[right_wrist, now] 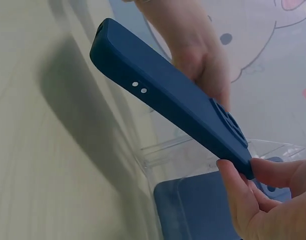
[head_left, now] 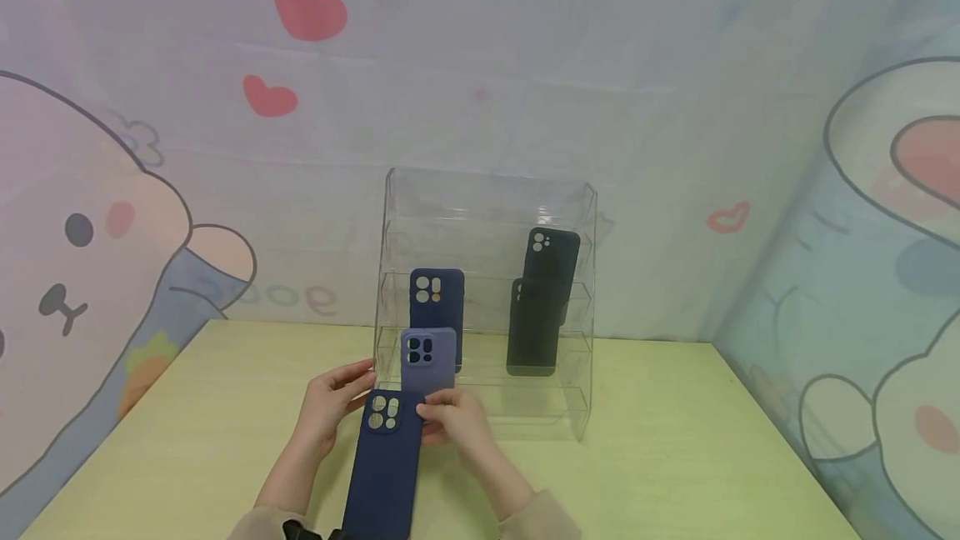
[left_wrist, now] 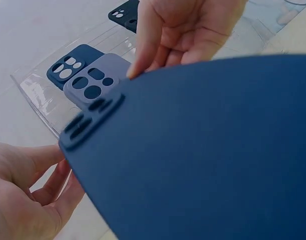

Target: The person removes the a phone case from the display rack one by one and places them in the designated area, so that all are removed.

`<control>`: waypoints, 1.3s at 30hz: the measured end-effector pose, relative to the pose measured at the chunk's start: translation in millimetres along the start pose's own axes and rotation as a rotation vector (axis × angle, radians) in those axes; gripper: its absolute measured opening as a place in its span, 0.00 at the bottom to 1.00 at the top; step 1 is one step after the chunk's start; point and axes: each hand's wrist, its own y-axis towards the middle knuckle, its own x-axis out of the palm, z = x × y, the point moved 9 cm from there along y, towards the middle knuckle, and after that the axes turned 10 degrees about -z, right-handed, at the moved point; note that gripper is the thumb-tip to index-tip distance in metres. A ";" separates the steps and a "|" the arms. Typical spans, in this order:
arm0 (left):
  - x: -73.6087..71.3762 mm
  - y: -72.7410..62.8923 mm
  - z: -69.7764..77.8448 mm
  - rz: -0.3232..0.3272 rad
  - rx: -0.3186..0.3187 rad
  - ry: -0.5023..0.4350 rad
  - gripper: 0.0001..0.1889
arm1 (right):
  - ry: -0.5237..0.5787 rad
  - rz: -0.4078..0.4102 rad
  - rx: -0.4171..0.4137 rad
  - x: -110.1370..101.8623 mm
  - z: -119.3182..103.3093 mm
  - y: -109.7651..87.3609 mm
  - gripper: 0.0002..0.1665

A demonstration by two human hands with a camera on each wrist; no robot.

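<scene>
In the head view my right hand (head_left: 459, 422) pinches a dark blue phone case (head_left: 386, 473) near its camera-end corner, between thumb and fingers. The right wrist view shows this phone case (right_wrist: 158, 85) tilted above the table, with the right hand (right_wrist: 273, 195) at its corner. My left hand (head_left: 330, 398) is beside the left edge of a clear acrylic rack (head_left: 487, 415), fingers fairly straight. In the left wrist view the left hand (left_wrist: 27, 190) lies against the case's left edge; its hidden fingertips may touch the rack too. A lavender phone case (head_left: 431, 369) stands behind in the rack.
Farther up the rack stand another dark blue phone case (head_left: 442, 307) on the left and black phone cases (head_left: 536, 332) on the right. The rack rests on a pale yellow table (head_left: 660, 440). A cartoon-printed cloth (head_left: 480, 48) hangs behind.
</scene>
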 end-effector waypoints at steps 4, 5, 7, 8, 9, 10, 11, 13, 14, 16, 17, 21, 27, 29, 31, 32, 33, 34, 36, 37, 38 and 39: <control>-0.3 -0.4 -0.1 0.008 -0.006 0.024 0.22 | -0.004 0.007 0.025 6.0 8.0 1.4 0.13; -0.5 -0.4 0.0 0.011 -0.006 0.028 0.22 | -0.004 0.008 0.029 7.5 9.9 2.0 0.13; -1.0 -0.1 0.3 0.017 -0.006 0.030 0.22 | 0.003 0.008 0.036 10.5 13.9 3.4 0.12; -1.1 0.1 0.4 0.019 -0.006 0.028 0.22 | 0.004 0.006 0.038 12.0 15.7 4.2 0.12; -1.3 0.3 0.5 0.020 -0.005 0.023 0.22 | 0.007 0.005 0.039 13.5 17.6 4.9 0.11; -1.5 0.5 0.6 0.021 -0.005 0.019 0.22 | 0.010 0.003 0.040 15.1 19.4 5.6 0.11; -1.6 0.5 0.8 0.021 -0.004 0.013 0.22 | 0.013 0.001 0.043 16.8 21.4 6.4 0.11; -1.4 0.5 0.9 0.016 -0.005 0.003 0.22 | 0.016 0.000 0.051 19.8 25.1 7.1 0.10; -1.2 0.3 0.9 0.013 -0.006 0.000 0.22 | 0.018 0.000 0.056 21.3 27.0 7.4 0.10; -0.9 0.0 0.9 0.009 -0.008 -0.002 0.22 | 0.021 0.002 0.068 23.7 30.7 7.9 0.09; -0.7 -0.2 0.8 0.007 -0.008 -0.005 0.22 | 0.020 0.003 0.075 24.9 32.4 8.1 0.09; 0.0 -0.3 0.7 0.003 -0.008 -0.006 0.22 | 0.014 -0.003 0.100 28.6 37.0 7.9 0.08; 0.3 0.1 0.6 0.005 -0.010 -0.015 0.22 | -0.003 -0.007 0.129 29.7 41.8 7.7 0.08; 0.4 0.4 0.5 0.005 -0.011 -0.018 0.22 | -0.011 -0.006 0.138 29.4 43.6 7.9 0.08; 0.4 0.6 0.3 0.005 -0.011 -0.018 0.22 | -0.024 -0.005 0.145 29.1 44.9 8.2 0.08; 0.4 0.7 0.2 0.005 -0.012 -0.018 0.22 | -0.033 -0.005 0.146 29.0 45.2 8.5 0.07; 0.4 0.8 0.0 0.004 -0.012 -0.017 0.22 | -0.041 -0.005 0.148 28.9 45.6 8.7 0.07; 0.4 0.9 -0.2 0.004 -0.013 -0.016 0.22 | -0.049 -0.005 0.151 28.9 46.1 8.8 0.06; 0.3 1.1 -0.4 0.003 -0.013 -0.015 0.22 | -0.072 -0.005 0.154 28.8 46.7 9.1 0.06; 0.2 1.2 -0.6 0.004 -0.014 -0.015 0.22 | -0.082 -0.005 0.154 28.8 46.9 9.2 0.06; 0.1 1.1 -0.7 0.003 -0.014 -0.015 0.22 | -0.090 -0.006 0.155 28.7 47.3 9.4 0.06; 0.1 1.1 -0.7 0.002 -0.013 -0.014 0.22 | -0.100 -0.006 0.156 28.7 47.3 9.2 0.06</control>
